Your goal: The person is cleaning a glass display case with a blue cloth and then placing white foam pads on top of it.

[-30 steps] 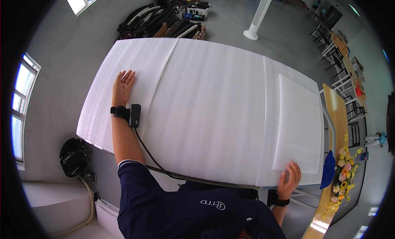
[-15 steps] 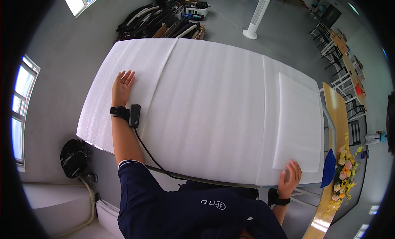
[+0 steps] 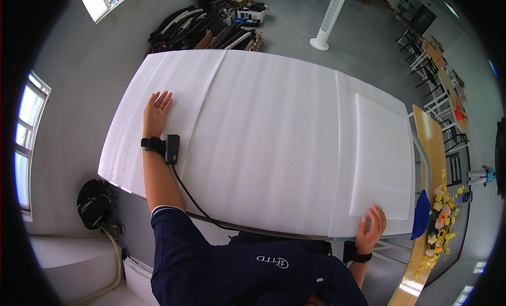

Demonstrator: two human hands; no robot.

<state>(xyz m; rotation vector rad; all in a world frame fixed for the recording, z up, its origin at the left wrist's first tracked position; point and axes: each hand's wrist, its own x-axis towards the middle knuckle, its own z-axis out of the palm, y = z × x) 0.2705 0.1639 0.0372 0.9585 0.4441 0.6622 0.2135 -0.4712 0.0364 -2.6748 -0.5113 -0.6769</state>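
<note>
White foam sheets cover the table, with a wide middle sheet (image 3: 269, 142) between a left panel (image 3: 182, 74) and a right panel (image 3: 342, 200). My left hand (image 3: 156, 115) lies on the left panel with its fingers stretched out and nothing held. Near the table's front right edge, my right hand (image 3: 373, 227) rests with fingers apart. Its fingertips are at the lower edge of a smaller white foam sheet (image 3: 383, 158), which lies on the right panel. A black boxy device (image 3: 172, 149) is strapped to my left wrist, and its cable (image 3: 195, 200) runs down over the front edge.
Beyond the table stand a pile of black tubing (image 3: 195, 29) and a white tower fan (image 3: 328, 21). To the right are a wooden table (image 3: 429, 127), artificial flowers (image 3: 441, 221) and a blue cap (image 3: 420, 216). A black round-seated stool (image 3: 95, 203) stands at left.
</note>
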